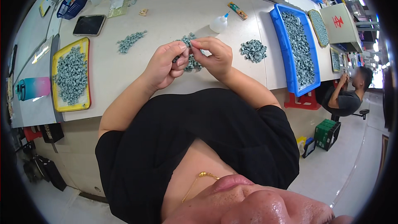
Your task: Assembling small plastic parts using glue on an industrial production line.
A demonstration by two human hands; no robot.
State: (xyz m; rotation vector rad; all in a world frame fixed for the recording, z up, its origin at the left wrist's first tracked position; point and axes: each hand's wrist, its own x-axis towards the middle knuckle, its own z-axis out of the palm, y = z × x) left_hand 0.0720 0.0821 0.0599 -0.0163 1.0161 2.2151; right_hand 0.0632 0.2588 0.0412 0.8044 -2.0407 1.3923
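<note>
Both of my hands meet above the white tabletop (153,12). My left hand (166,64) is closed, its thumb and forefinger pressed together at a small grey-green part. Against it, my right hand (214,56) pinches with thumb and forefinger at the same spot. The fingers partly hide what they hold, so its exact kind cannot be told. A heap of like grey-green parts (193,64) lies just beneath and behind the hands. Another loose heap (131,41) is to the left, and a rounder heap (253,51) to the right.
A yellow tray (55,84) of parts stands left; a blue tray (291,72) of parts stands right. Farther back are a phone (89,25), a squeeze bottle (219,24) and a blue basket (73,5). A bottle (35,88) lies far left. A co-worker (347,97) sits far right.
</note>
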